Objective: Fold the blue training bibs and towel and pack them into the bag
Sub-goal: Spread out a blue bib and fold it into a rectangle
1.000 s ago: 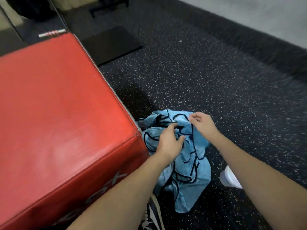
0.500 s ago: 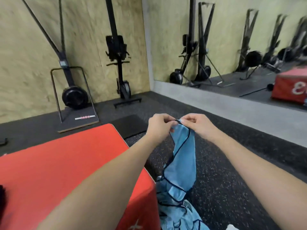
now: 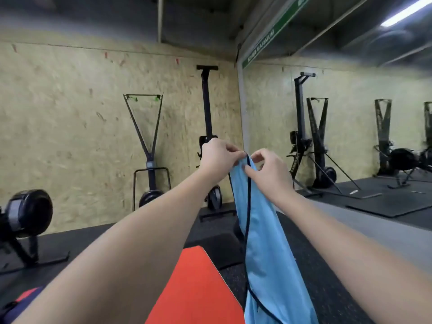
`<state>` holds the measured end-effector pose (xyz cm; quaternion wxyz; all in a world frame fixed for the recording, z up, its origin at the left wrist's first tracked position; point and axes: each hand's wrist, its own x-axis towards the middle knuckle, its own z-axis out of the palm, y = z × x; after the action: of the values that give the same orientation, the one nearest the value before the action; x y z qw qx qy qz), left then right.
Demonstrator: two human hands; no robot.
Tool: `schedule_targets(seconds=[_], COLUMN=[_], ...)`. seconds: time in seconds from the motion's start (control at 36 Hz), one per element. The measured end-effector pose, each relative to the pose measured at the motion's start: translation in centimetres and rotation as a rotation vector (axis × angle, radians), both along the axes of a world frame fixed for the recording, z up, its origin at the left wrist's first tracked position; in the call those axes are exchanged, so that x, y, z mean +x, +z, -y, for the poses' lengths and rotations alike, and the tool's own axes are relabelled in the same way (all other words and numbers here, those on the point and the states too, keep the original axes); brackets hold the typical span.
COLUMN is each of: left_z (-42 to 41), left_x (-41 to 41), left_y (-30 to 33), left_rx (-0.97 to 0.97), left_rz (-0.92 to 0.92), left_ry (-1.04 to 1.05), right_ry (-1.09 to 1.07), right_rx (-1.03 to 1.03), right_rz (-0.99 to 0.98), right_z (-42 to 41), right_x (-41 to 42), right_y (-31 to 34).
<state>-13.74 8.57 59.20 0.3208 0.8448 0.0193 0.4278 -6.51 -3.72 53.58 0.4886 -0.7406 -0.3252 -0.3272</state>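
Note:
A light blue training bib [image 3: 264, 242] with dark trim hangs straight down in front of me, its lower end running out of the bottom of the view. My left hand [image 3: 218, 156] pinches its top edge from the left. My right hand [image 3: 268, 170] pinches the same top edge from the right, with the fingers curled on the cloth. Both hands are raised at about chest height, close together. A dark bag with a red stripe [image 3: 21, 302] shows partly at the bottom left corner, half hidden by my left arm.
A red padded box [image 3: 196, 288] stands just below my arms. Upright rowing machines [image 3: 208, 136] lean against the chipboard wall, and another machine [image 3: 23, 218] stands at the left. A wall mirror [image 3: 350, 136] fills the right side. The floor is black speckled rubber.
Both hands picked the bib up from the pile on the floor beside the red box and raised it high. My view tilted up from the floor to the wall.

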Motion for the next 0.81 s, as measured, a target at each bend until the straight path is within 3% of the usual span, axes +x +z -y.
schedule_targets(seconds=[0.44, 0.81], left_z=[-6.5, -13.5], left_x=[-11.4, -18.5], left_y=[8.8, 9.7], left_rx=[0.148, 0.175], left_rz=[0.164, 0.178], left_ry=[0.246, 0.405], right_ry=[0.052, 0.282], right_rx=[0.097, -0.119], right_rz=[0.089, -0.153], right_z=[-7.4, -9.5], right_x=[-11.1, -12.5], right_y=[10.9, 9.4])
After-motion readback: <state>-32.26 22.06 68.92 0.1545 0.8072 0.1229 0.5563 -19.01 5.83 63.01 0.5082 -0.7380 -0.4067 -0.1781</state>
